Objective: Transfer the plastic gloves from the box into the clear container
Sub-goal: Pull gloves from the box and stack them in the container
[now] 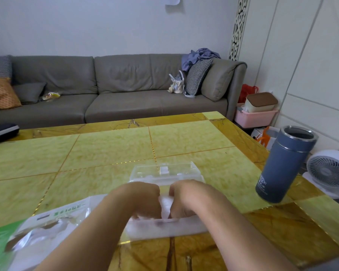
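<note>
Head view: your left hand and right hand sit side by side, close together at the near middle of the glossy yellow-green tiled worktop, both curled down over a soft, cloudy white wad of thin plastic gloves. The fingers of each hand bend inward and pinch into the wad from either side; the fingertips themselves are hidden behind your knuckles, so how deep the grip goes cannot be told. The lower part of the wad spreads out flat on the worktop just below your wrists. Directly beyond your hands, touching or nearly touching the gloves, stands the clear rectangular plastic container, with a small white clasp on its far wall; whether its lid is up cannot be told. To your left, under the left forearm, lies a white and green printed plastic packet with a clear window, blurred at the frame edge. To your right stands a tall blue-grey steel flask, lid off, well apart from the container. Past the worktop: a long grey leather sofa with a houndstooth cushion and an orange cushion; a white round fan on the floor at right.
</note>
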`<control>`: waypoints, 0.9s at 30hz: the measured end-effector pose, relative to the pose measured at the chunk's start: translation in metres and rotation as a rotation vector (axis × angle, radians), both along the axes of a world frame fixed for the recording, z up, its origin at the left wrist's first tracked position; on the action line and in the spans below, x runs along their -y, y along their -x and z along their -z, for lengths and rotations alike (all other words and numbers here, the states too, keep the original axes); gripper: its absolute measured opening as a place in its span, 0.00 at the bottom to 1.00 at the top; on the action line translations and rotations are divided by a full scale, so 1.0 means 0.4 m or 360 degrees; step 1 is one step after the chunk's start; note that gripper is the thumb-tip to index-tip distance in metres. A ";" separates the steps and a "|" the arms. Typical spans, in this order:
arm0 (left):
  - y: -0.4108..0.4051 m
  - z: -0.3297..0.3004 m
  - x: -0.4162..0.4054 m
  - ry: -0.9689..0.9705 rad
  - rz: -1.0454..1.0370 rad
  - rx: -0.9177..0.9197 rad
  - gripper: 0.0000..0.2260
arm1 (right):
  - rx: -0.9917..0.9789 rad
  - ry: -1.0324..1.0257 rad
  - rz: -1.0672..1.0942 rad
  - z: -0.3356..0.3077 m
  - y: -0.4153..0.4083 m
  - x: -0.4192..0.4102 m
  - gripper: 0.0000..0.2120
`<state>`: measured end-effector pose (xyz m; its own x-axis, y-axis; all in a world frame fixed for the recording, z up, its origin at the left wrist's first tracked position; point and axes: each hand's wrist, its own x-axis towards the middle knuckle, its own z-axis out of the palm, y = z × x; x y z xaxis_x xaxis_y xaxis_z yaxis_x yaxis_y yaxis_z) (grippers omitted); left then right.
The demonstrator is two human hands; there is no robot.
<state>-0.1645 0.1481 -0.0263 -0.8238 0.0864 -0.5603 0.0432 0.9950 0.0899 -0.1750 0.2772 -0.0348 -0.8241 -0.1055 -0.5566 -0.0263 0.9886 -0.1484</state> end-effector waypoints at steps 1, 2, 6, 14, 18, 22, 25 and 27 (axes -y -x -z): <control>0.000 -0.010 0.003 -0.0014 -0.0004 0.0061 0.22 | 0.0012 0.0002 -0.0003 0.005 0.008 0.001 0.30; 0.001 -0.017 0.002 0.0001 0.0008 0.0099 0.25 | 0.0009 0.0000 -0.0001 0.011 0.014 0.002 0.31; -0.007 -0.003 -0.024 0.0248 0.0140 -0.0095 0.32 | -0.0014 -0.0020 0.0039 0.028 0.020 0.011 0.36; -0.019 -0.023 0.023 0.0100 0.0111 -0.0212 0.25 | -0.0090 0.0107 0.0075 0.023 0.002 0.005 0.31; -0.035 -0.043 0.012 0.0271 0.0147 -0.0331 0.25 | -0.0107 0.0146 0.0034 0.013 -0.008 0.003 0.27; -0.036 -0.048 -0.025 0.0427 0.0207 -0.0212 0.16 | -0.0105 0.0111 0.0030 0.008 -0.012 0.010 0.27; -0.030 -0.042 -0.018 0.0441 0.0220 -0.0076 0.16 | -0.0099 0.0092 -0.0008 -0.002 -0.017 0.009 0.25; -0.029 -0.035 -0.006 0.0356 0.0150 -0.0015 0.16 | -0.0109 0.0106 -0.0040 -0.006 -0.019 0.007 0.26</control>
<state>-0.1530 0.1506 -0.0122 -0.8232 0.0380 -0.5664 0.1368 0.9816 -0.1330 -0.1675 0.2745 -0.0322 -0.8567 -0.1615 -0.4899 -0.0635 0.9755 -0.2106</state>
